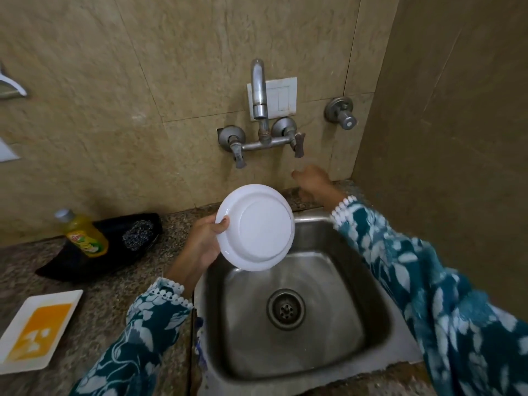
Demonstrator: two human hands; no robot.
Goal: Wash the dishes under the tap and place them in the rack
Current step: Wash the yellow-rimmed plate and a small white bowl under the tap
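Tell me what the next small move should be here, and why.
Probably lift the right hand up to the right metal tap handle and turn it. The left hand holds the round white plate over the steel sink, but no water seems to run from the curved spout.

The right hand (310, 181), up near the right tap handle (299, 144), is blurred; I can't tell how its fingers lie or whether they touch anything. The plate (255, 227) shows only its underside, so its face is hidden, and it covers the sink's (380, 281) back left corner and the fingers of the left hand (204, 242) behind it; only the thumb shows on the rim. The tray (37, 331) at the counter's (114, 295) left edge is cut off by the frame. The bottle's (85, 235) label is too small to read. Both sleeves run out of frame at the bottom.
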